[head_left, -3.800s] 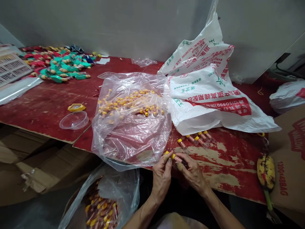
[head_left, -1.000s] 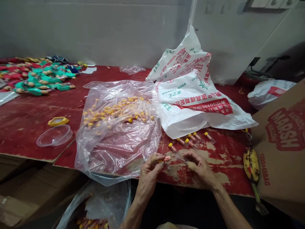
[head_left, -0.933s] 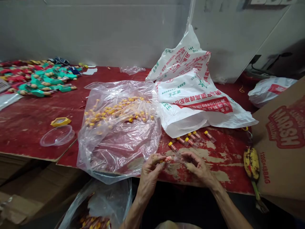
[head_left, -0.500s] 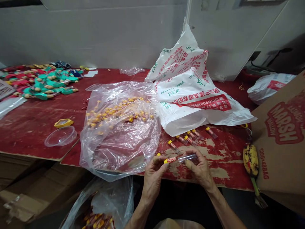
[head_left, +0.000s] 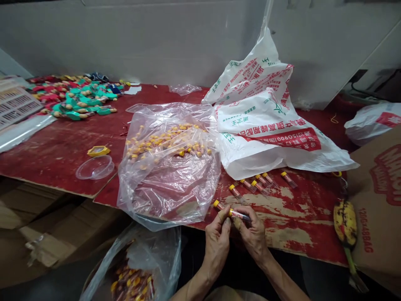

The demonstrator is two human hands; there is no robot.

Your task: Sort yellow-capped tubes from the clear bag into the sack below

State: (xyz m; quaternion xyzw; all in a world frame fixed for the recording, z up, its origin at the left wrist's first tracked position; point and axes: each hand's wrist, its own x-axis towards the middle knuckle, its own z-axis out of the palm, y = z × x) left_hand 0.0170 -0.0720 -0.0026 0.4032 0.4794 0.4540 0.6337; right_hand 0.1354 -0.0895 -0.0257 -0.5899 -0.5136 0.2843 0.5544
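Between my two hands is a small clear tube [head_left: 240, 215] with a yellow cap and a printed red label, held level over the table's front edge. My left hand [head_left: 218, 238] pinches it at the cap end with thumb and fingertips. Round the clear body of the tube, my right hand [head_left: 254, 236] is closed. Just behind my left fingers lies another yellow-capped tube [head_left: 217, 204], partly hidden by them. A little farther back, several more capped tubes [head_left: 260, 187] lie on the worn red table [head_left: 278, 238].
A clear plastic bag [head_left: 175, 188] with many yellow-capped pieces lies left of centre. Behind the tubes is a white printed sack [head_left: 266, 133]. A carton [head_left: 376, 217] and a banana [head_left: 345, 221] border the right. Below the edge hangs an open bag [head_left: 163, 255] of yellow-capped pieces.
My hands have come closer together, and the yellow-capped labelled piece has slid into the clear tube. The camera view has turned slightly left, so the scene appears farther right.
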